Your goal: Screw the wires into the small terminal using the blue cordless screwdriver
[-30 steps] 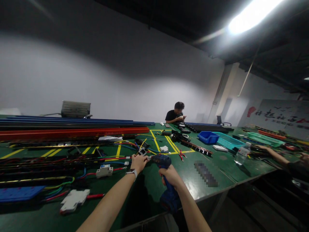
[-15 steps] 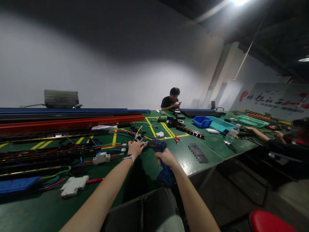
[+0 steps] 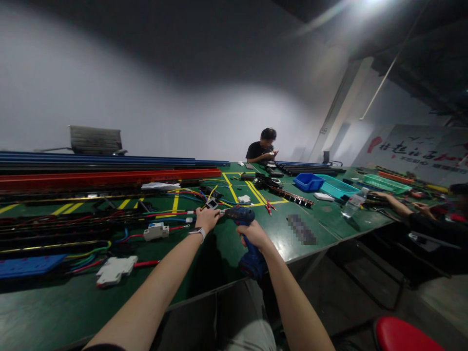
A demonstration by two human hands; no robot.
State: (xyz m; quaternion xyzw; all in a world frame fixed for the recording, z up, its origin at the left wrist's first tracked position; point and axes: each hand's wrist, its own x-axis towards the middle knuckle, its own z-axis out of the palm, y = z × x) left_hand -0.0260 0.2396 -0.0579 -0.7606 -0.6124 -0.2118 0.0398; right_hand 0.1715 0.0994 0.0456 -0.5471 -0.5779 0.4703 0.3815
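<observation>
My right hand [image 3: 253, 234] is wrapped round the grip of a blue cordless screwdriver [image 3: 244, 237], whose nose points left. My left hand [image 3: 206, 218], with a white watch on the wrist, is closed on a small grey and white electrical part [image 3: 211, 204] held right at the tool's tip. Both hands hover over the green workbench [image 3: 226, 243] near its front edge. Red, blue and yellow wires [image 3: 171, 214] trail to the left of my left hand.
White circuit breakers [image 3: 116, 269] and a blue block [image 3: 27, 266] lie at the left. Long red and blue rails [image 3: 109, 176] run along the back. Blue and teal bins [image 3: 309, 183] and a water bottle [image 3: 354, 202] stand at the right. One person sits at the far end, another at the right.
The view has shifted slightly; both hands stay together on the part and the tool, now a little higher and further right in view. Grips are unchanged.
</observation>
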